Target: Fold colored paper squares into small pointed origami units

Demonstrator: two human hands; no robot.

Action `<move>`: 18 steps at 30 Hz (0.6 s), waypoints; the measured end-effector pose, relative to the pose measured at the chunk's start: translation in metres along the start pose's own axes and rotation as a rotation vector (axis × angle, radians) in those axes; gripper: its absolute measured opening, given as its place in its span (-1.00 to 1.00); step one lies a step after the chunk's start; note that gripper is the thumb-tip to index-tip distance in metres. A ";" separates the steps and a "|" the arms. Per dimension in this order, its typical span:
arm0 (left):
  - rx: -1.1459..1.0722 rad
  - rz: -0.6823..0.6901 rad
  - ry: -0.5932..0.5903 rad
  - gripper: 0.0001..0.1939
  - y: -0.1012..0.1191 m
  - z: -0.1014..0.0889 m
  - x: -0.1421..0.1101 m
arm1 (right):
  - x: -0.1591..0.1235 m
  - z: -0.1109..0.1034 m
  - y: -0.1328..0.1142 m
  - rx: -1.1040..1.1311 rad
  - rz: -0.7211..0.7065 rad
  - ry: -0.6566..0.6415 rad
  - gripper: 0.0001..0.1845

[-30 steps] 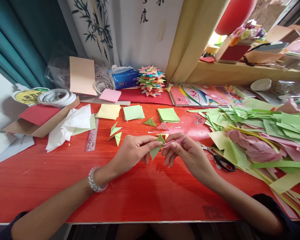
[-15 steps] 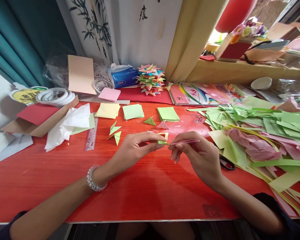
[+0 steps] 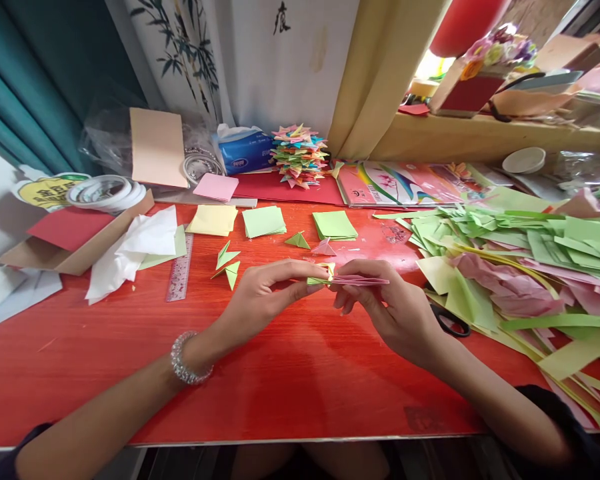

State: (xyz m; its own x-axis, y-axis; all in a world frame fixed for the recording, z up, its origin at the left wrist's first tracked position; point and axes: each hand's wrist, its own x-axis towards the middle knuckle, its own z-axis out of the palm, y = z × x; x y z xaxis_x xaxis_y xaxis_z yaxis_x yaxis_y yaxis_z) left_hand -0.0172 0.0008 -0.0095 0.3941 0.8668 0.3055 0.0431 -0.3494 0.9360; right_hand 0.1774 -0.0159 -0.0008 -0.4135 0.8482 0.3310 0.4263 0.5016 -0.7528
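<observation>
Above the middle of the red table, my left hand [image 3: 267, 290] pinches a green folded paper piece [image 3: 319, 281] between thumb and fingertips. My right hand [image 3: 393, 307] grips a pink folded paper piece [image 3: 363, 280], seen nearly edge-on. The two pieces meet between my fingertips; whether one is inside the other I cannot tell. A yellow folded piece [image 3: 331, 268] shows just behind them. Beyond my hands lie a green folded triangle [image 3: 297, 240] and a pink one [image 3: 324, 247]. Two more green folded pieces [image 3: 229, 272] rest left of them.
Square paper stacks, yellow [image 3: 212, 220], pale green [image 3: 264, 222] and green [image 3: 335, 225], lie in a row behind. A layered folded-paper model [image 3: 299, 157] stands farther back. Paper strips [image 3: 545, 253] heap at right, beside black scissor handles [image 3: 450, 321]. A ruler [image 3: 179, 273] lies left.
The green and pink pieces have come closer and now overlap at their ends. My right hand has shifted slightly left. The whole view has moved a little.
</observation>
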 end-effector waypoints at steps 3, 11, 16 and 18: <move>0.012 0.011 0.007 -0.82 0.000 -0.001 0.000 | -0.001 0.001 0.000 0.012 -0.013 0.005 -0.86; 0.025 0.041 -0.008 -0.82 0.000 0.000 0.000 | -0.001 0.001 0.001 -0.024 -0.026 -0.021 -0.84; 0.033 0.032 0.003 -0.84 0.000 0.000 0.000 | -0.003 0.002 0.001 -0.023 -0.028 -0.017 -0.83; 0.035 0.029 0.001 -0.84 0.001 0.000 0.000 | -0.002 0.002 0.000 -0.036 -0.021 -0.015 -0.83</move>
State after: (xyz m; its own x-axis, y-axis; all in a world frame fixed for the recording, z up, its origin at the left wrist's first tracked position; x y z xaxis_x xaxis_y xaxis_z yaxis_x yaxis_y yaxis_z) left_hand -0.0175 0.0009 -0.0086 0.3946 0.8565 0.3327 0.0633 -0.3866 0.9201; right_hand 0.1773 -0.0180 -0.0029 -0.4341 0.8351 0.3377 0.4461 0.5250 -0.7248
